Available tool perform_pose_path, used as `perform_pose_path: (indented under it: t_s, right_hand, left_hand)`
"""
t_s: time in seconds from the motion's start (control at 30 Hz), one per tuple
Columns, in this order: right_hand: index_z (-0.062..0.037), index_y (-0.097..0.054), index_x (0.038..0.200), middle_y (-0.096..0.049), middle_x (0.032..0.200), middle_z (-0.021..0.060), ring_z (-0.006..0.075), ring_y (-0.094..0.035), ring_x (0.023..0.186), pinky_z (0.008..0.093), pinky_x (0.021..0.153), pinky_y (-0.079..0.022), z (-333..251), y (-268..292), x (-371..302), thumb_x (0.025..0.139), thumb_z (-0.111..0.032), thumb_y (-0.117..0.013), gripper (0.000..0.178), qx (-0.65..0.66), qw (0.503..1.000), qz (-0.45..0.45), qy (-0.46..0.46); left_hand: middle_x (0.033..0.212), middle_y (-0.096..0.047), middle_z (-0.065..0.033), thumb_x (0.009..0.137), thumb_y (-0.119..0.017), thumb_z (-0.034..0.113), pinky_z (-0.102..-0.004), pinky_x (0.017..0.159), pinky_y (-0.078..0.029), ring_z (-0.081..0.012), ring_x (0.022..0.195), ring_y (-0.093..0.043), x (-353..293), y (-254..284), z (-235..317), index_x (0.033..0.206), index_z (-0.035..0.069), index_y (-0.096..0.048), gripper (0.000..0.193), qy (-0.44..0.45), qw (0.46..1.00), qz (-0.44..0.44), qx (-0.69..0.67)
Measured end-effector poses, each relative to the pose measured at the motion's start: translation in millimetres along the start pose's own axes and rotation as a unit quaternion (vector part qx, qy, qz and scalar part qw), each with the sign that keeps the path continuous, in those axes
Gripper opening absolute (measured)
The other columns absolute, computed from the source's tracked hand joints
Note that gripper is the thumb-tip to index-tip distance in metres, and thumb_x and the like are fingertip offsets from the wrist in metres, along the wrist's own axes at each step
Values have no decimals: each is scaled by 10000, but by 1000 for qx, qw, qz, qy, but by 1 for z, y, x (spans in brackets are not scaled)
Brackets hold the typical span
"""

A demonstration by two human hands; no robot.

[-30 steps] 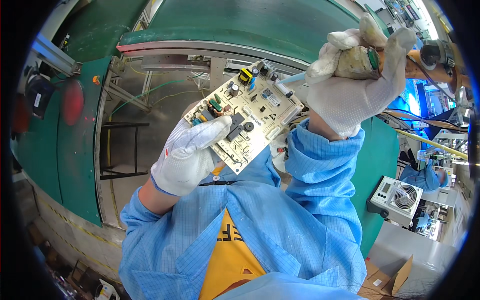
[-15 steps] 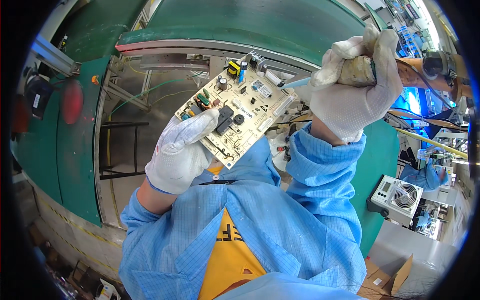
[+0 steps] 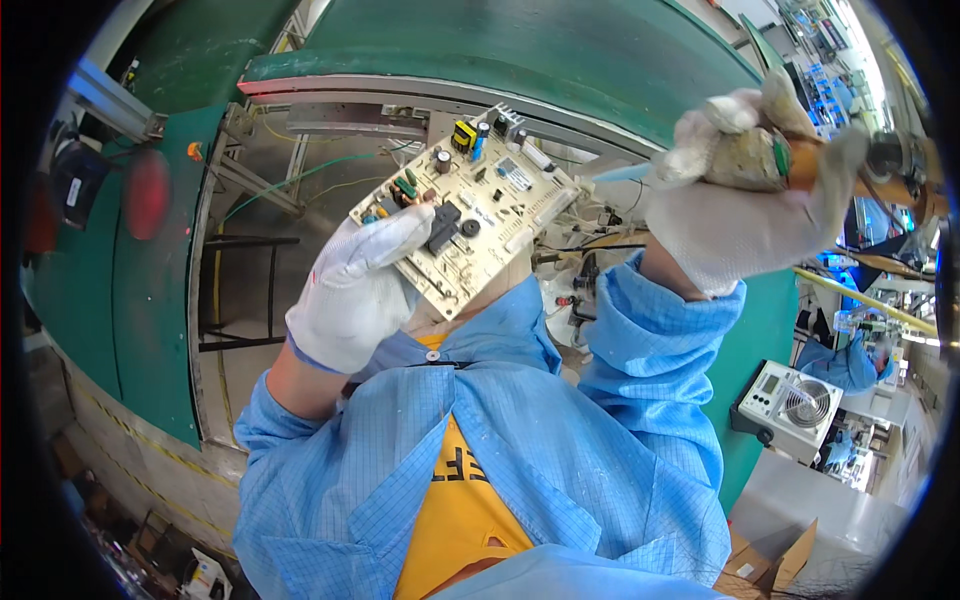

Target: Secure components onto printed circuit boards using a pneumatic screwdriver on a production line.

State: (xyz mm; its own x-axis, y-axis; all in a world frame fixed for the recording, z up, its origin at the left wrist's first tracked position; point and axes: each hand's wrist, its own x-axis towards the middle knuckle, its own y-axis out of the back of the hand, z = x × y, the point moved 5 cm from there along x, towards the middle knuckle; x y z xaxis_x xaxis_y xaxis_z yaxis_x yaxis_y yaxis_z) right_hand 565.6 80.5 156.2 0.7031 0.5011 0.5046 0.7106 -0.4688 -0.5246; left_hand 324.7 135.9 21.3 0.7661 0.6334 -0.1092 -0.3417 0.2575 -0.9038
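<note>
In my gloved left hand [image 3: 355, 280] is a cream circuit board [image 3: 495, 215], gripped at its left corner with the thumb on top. The board is tilted, its part side up, with black relays, capacitors and a yellow-black transformer on it. To its right, my gloved right hand [image 3: 735, 215] is raised, its fingers curled round a thick, worn beige handle [image 3: 745, 162]. A pale blue tip [image 3: 625, 173] sticks out to the left of that hand, above the board's right corner and seemingly apart from it. Whether tip and handle are one tool is hidden by the glove.
A green conveyor belt [image 3: 480, 50] with a metal rail runs across the far side. Green bench tops [image 3: 150, 330] lie at left and right. A brown pipe [image 3: 905, 180] reaches in behind my right hand. A white fan unit [image 3: 785, 410] stands at right, above a cardboard box [image 3: 765, 565].
My right hand has moved right and slightly down, and its fingers have spread a little. The pale blue tip has shifted right. The circuit board has tilted and moved slightly left.
</note>
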Motion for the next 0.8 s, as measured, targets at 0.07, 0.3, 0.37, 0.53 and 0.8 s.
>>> perform_pose_path:
  t_s: [0.07,0.3,0.37,0.53,0.8]
  right_hand:
    - [-50,-582,940,-586,911,86,210,-592,878,365,650,-500,-3,-2,-3,831,-490,-623,455,188,943,-204,-186]
    - [-53,-557,1055,-468,916,55,205,-463,805,363,720,-432,-40,33,-24,758,-456,-657,511,195,965,-91,-149]
    - [-26,-528,1131,-451,906,65,213,-441,797,372,723,-439,-43,52,-23,782,-421,-642,540,154,976,-95,-122]
    - [-22,-540,1105,-493,859,47,168,-498,703,263,633,-498,-31,96,-13,917,-439,-549,457,1,968,-115,-224]
    - [-117,-610,948,-536,650,5,165,-542,493,271,368,-434,-39,149,8,934,-527,-486,429,-192,905,109,-363]
  left_hand:
    - [1191,-609,-121,911,-558,47,-323,984,-486,-194,1072,-617,7,-4,19,1205,-36,-549,306,-4,999,-33,-18]
    - [1133,-629,-197,869,-575,67,-352,931,-504,-273,1076,-615,48,50,178,1186,-86,-557,352,-259,926,63,269]
    - [1115,-646,-153,836,-599,26,-313,875,-516,-236,1022,-638,70,75,230,1217,-42,-553,390,-333,846,129,395]
    - [1055,-671,-140,781,-671,329,-390,846,-502,-320,990,-634,84,153,363,1197,184,-604,445,-353,362,417,755]
    - [1327,-510,-213,724,-724,383,-395,1005,-423,-343,1203,-518,111,132,345,1390,77,-393,804,-278,283,435,808]
